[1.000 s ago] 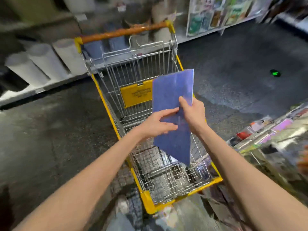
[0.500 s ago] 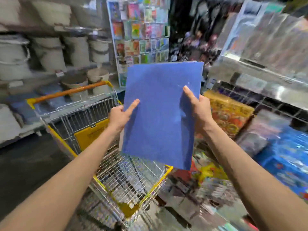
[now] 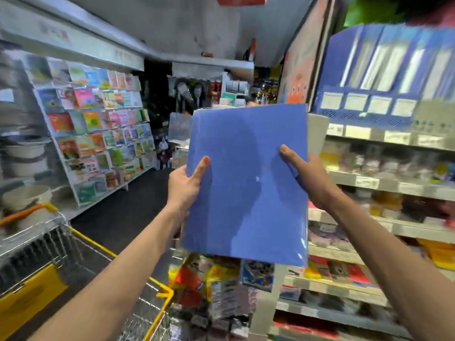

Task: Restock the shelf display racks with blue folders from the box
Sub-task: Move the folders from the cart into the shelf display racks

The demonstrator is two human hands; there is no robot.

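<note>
folders: stack of blue folders (image 3: 246, 183) held upright in mid-air, facing camera
left hand (image 3: 183, 187): grips left edge, thumb flat on front, fingers hidden behind
right hand (image 3: 309, 175): grips right edge, same pinch
cart: yellow-trimmed wire shopping cart (image 3: 81, 264) lower left
rack: blue file holders (image 3: 384, 70) upper right shelf

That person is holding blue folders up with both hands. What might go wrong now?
The glossy blue folders are only pinched at their side edges by the left hand and right hand, so they could slip. The shopping cart stands close at the person's left and might be bumped.
</note>
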